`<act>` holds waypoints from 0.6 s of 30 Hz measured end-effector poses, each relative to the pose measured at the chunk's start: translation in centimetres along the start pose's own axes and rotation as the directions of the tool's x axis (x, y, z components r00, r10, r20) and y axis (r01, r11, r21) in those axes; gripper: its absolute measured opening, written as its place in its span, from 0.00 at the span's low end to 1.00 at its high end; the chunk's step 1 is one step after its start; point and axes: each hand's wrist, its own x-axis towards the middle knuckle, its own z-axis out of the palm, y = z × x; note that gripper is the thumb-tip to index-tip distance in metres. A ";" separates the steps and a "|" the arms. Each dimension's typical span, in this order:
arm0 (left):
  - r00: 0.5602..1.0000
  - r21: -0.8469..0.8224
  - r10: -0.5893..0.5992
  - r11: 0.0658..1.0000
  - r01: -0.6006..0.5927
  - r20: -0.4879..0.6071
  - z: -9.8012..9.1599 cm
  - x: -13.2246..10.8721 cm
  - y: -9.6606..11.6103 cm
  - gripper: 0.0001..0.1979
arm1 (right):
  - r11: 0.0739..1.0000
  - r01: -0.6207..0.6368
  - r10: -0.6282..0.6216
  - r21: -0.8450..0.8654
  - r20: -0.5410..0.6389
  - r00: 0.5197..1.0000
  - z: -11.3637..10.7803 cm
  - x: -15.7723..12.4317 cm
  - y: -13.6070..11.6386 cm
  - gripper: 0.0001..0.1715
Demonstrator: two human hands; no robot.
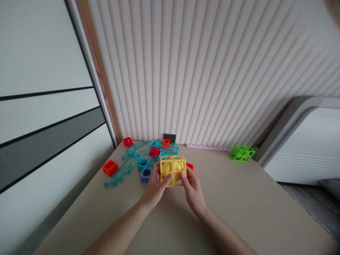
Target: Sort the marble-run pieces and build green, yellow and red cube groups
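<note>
Both hands hold a yellow open-frame block (173, 170), made up of cube cells with rounded shapes inside. My left hand (156, 182) grips its left side, thumb on the front face. On the right side, my right hand (193, 187) holds it the same way, fingers behind and out of sight. An orange-red piece (190, 165) shows partly behind my right fingers. Just left of my left hand lies a blue-violet cube (146, 175). Beyond it sit a teal cube (142, 164) and a red cube (154, 152). The block hides whatever is behind it.
Teal see-through track pieces (123, 171) spread over the left of the table (225, 198). An orange cube (110, 168) and a red piece (128, 141) lie there too. A black block (169, 137) stands by the ribbed wall (170, 71). At the right back is a green frame block (242, 153).
</note>
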 end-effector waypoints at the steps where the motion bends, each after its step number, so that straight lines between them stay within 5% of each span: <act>1: 1.000 0.003 -0.009 1.000 0.009 -0.014 0.0 0.0 0.0 0.28 | 1.000 -0.004 0.004 -0.007 0.005 1.000 0.0 0.0 0.1 0.24; 18: 0.997 -0.043 -0.012 0.999 0.009 -0.072 0.0 0.3 0.0 0.29 | 0.994 0.019 -0.019 -0.103 -0.001 1.000 -0.3 0.0 -0.3 0.24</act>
